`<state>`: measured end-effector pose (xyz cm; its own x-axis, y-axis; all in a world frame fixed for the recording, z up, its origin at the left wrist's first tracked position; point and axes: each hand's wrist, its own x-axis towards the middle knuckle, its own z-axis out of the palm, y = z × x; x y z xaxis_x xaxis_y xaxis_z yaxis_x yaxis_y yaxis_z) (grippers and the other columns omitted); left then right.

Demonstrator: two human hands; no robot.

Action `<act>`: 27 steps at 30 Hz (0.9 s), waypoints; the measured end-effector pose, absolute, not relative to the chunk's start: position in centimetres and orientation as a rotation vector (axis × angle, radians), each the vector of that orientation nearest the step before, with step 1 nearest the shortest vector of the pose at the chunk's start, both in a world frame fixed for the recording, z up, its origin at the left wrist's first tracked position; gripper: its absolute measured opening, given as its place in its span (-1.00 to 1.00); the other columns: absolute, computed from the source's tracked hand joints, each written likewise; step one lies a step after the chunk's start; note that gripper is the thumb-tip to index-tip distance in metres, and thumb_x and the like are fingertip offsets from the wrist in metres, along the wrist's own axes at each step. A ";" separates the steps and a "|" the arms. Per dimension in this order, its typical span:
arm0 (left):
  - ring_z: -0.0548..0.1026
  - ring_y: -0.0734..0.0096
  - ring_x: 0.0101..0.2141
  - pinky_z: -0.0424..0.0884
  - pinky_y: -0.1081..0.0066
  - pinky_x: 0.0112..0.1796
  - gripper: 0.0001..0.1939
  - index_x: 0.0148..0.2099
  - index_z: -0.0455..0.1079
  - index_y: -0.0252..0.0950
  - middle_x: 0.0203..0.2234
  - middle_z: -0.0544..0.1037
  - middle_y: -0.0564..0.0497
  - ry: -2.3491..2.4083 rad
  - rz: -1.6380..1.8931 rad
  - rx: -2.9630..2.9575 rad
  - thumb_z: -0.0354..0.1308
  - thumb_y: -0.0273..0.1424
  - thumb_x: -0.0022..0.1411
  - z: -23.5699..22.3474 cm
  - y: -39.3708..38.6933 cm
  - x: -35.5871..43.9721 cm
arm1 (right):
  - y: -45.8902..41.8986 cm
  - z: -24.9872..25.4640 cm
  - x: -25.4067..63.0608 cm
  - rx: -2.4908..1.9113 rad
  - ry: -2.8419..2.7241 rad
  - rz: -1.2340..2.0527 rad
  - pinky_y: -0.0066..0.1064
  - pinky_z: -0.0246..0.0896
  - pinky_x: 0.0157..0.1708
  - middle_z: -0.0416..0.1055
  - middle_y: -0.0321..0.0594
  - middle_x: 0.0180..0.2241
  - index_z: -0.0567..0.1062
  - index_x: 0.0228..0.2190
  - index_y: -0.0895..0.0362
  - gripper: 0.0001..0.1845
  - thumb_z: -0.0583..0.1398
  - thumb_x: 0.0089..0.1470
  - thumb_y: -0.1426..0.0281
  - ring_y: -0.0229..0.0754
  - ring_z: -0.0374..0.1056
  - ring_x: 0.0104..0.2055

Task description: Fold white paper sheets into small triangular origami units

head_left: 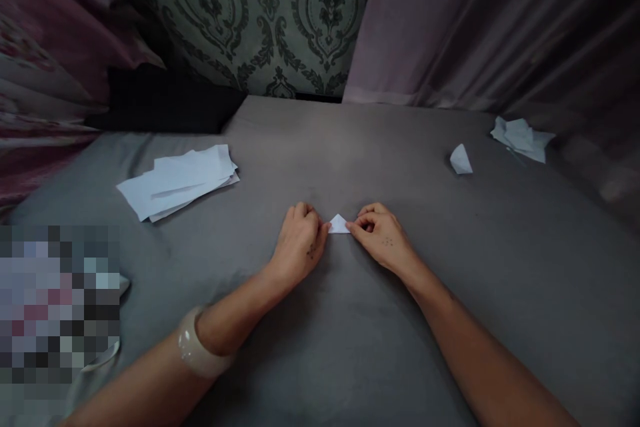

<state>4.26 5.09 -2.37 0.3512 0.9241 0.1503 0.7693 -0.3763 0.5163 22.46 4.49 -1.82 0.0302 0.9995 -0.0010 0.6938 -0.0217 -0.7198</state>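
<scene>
Between my two hands is a small white folded paper (339, 223) with a pointed top and a straight lower edge. My left hand (301, 240) pinches its left corner between thumb and fingers, the other fingers curled in. At the right corner, the thumb and index finger of my right hand (383, 235) close on the paper. Both hands are low over the grey sheet (350, 320). The fingers cover the outer corners of the paper.
A stack of white paper sheets (185, 180) lies to the left. Toward the right stand a folded paper piece (461, 160) and a pile of papers (523, 138). Black cloth (170, 103) lies at the back left. Curtains (450, 27) hang beside a patterned wall (270, 7).
</scene>
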 end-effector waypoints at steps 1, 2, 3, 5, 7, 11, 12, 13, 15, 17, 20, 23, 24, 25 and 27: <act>0.30 0.20 -0.24 0.32 0.19 -0.19 -0.74 -0.33 0.34 -0.35 -0.25 0.36 -0.18 1.494 0.586 2.285 -0.07 -0.32 0.32 -2.2 5.0 4.3 | 4.5 -1.8 22.4 -1.775 -1.719 0.733 -0.35 0.17 -0.42 0.38 -0.20 -0.28 0.50 -0.61 0.12 -0.78 0.24 -0.01 0.30 -0.33 0.23 -0.51; 0.30 0.20 -0.24 0.32 0.19 -0.19 -0.73 -0.33 0.35 -0.36 -0.26 0.37 -0.19 1.498 0.570 2.304 -0.08 -0.33 0.32 -2.1 5.0 4.4 | 4.5 -1.8 22.4 -1.780 -1.721 0.736 -0.35 0.17 -0.42 0.38 -0.20 -0.28 0.50 -0.61 0.12 -0.77 0.23 0.00 0.30 -0.33 0.23 -0.51; 0.30 0.20 -0.25 0.32 0.19 -0.19 -0.73 -0.32 0.35 -0.36 -0.26 0.37 -0.19 1.507 0.552 2.319 -0.09 -0.33 0.33 -2.0 5.0 4.5 | 4.5 -1.7 22.4 -1.784 -1.721 0.740 -0.35 0.16 -0.42 0.38 -0.20 -0.28 0.49 -0.61 0.12 -0.77 0.23 0.00 0.30 -0.33 0.22 -0.51; 0.30 0.20 -0.25 0.32 0.19 -0.19 -0.72 -0.32 0.35 -0.38 -0.26 0.37 -0.21 1.524 0.515 2.338 -0.09 -0.34 0.33 -1.7 4.9 4.6 | 4.5 -1.7 22.4 -1.786 -1.720 0.748 -0.35 0.16 -0.42 0.38 -0.20 -0.28 0.49 -0.61 0.12 -0.77 0.23 0.01 0.30 -0.33 0.22 -0.51; 0.31 0.20 -0.25 0.32 0.19 -0.18 -0.72 -0.31 0.35 -0.39 -0.25 0.37 -0.22 1.533 0.485 2.345 -0.09 -0.34 0.33 -1.6 4.9 4.7 | 4.4 -1.7 22.4 -1.779 -1.722 0.758 -0.36 0.16 -0.43 0.38 -0.19 -0.28 0.49 -0.61 0.12 -0.77 0.22 0.01 0.30 -0.32 0.22 -0.50; 0.31 0.20 -0.24 0.32 0.20 -0.17 -0.72 -0.30 0.34 -0.38 -0.24 0.37 -0.21 1.547 0.455 2.351 -0.10 -0.33 0.34 -1.7 5.0 4.6 | 4.5 -1.7 22.5 -1.764 -1.746 0.747 -0.38 0.14 -0.43 0.38 -0.20 -0.29 0.49 -0.60 0.13 -0.75 0.20 0.03 0.29 -0.33 0.23 -0.50; 0.31 0.21 -0.24 0.32 0.21 -0.16 -0.72 -0.31 0.34 -0.38 -0.24 0.37 -0.20 1.551 0.451 2.351 -0.10 -0.33 0.33 -1.7 5.0 4.6 | 4.5 -1.7 22.5 -1.766 -1.752 0.743 -0.39 0.14 -0.43 0.38 -0.21 -0.29 0.49 -0.60 0.14 -0.74 0.20 0.03 0.28 -0.33 0.23 -0.49; 0.31 0.22 -0.24 0.32 0.22 -0.16 -0.73 -0.31 0.33 -0.37 -0.24 0.37 -0.19 1.552 0.449 2.353 -0.10 -0.33 0.33 -1.7 5.0 4.6 | 4.5 -1.7 22.5 -1.769 -1.759 0.740 -0.39 0.14 -0.42 0.37 -0.21 -0.29 0.49 -0.60 0.14 -0.74 0.20 0.03 0.28 -0.33 0.23 -0.49; 0.32 0.23 -0.23 0.31 0.22 -0.15 -0.73 -0.31 0.32 -0.36 -0.23 0.36 -0.18 1.548 0.438 2.372 -0.10 -0.32 0.34 -1.7 5.0 4.5 | 4.5 -1.8 22.5 -1.782 -1.771 0.736 -0.40 0.13 -0.42 0.37 -0.23 -0.29 0.49 -0.59 0.14 -0.74 0.20 0.03 0.28 -0.33 0.23 -0.48; 0.31 0.23 -0.23 0.31 0.22 -0.16 -0.75 -0.28 0.31 -0.36 -0.24 0.36 -0.17 1.551 0.421 2.394 -0.11 -0.33 0.34 -1.6 5.0 4.6 | 4.5 -1.9 22.6 -1.782 -1.785 0.730 -0.40 0.13 -0.41 0.36 -0.24 -0.29 0.48 -0.58 0.14 -0.75 0.20 0.04 0.29 -0.33 0.23 -0.47; 0.30 0.24 -0.23 0.32 0.24 -0.17 -0.80 -0.15 0.29 -0.35 -0.24 0.37 -0.13 1.480 0.415 2.434 -0.14 -0.41 0.34 -1.3 5.0 4.8 | 4.5 -2.1 22.8 -1.749 -1.817 0.718 -0.41 0.14 -0.40 0.34 -0.24 -0.29 0.46 -0.56 0.14 -0.76 0.20 0.05 0.28 -0.33 0.23 -0.47; 0.31 0.28 -0.20 0.31 0.30 -0.14 -0.71 0.01 0.27 -0.28 -0.18 0.39 -0.08 1.278 0.431 2.518 -0.18 -0.52 0.33 -1.3 5.1 4.8 | 4.5 -2.4 23.3 -1.691 -1.873 0.652 -0.41 0.16 -0.37 0.31 -0.24 -0.33 0.42 -0.55 0.14 -0.76 0.19 0.07 0.28 -0.30 0.23 -0.44; 0.31 0.29 -0.19 0.31 0.31 -0.13 -0.68 0.04 0.27 -0.26 -0.17 0.39 -0.07 1.224 0.435 2.541 -0.18 -0.54 0.32 -1.3 5.1 4.8 | 4.6 -2.5 23.6 -1.670 -1.891 0.627 -0.41 0.16 -0.36 0.30 -0.24 -0.35 0.40 -0.55 0.14 -0.76 0.18 0.07 0.28 -0.29 0.24 -0.43; 0.32 0.30 -0.19 0.31 0.32 -0.13 -0.66 0.06 0.27 -0.25 -0.16 0.39 -0.07 1.187 0.441 2.554 -0.18 -0.55 0.32 -1.4 5.1 4.7 | 4.6 -2.6 23.8 -1.651 -1.903 0.603 -0.41 0.17 -0.36 0.29 -0.25 -0.36 0.39 -0.55 0.14 -0.76 0.18 0.07 0.29 -0.29 0.24 -0.43; 0.33 0.31 -0.18 0.32 0.33 -0.12 -0.65 0.05 0.30 -0.26 -0.17 0.40 -0.07 1.150 0.470 2.552 -0.17 -0.55 0.32 -1.6 5.2 4.5 | 4.5 -2.7 24.2 -1.627 -1.892 0.562 -0.40 0.19 -0.36 0.30 -0.25 -0.37 0.39 -0.53 0.14 -0.80 0.18 0.07 0.31 -0.29 0.24 -0.44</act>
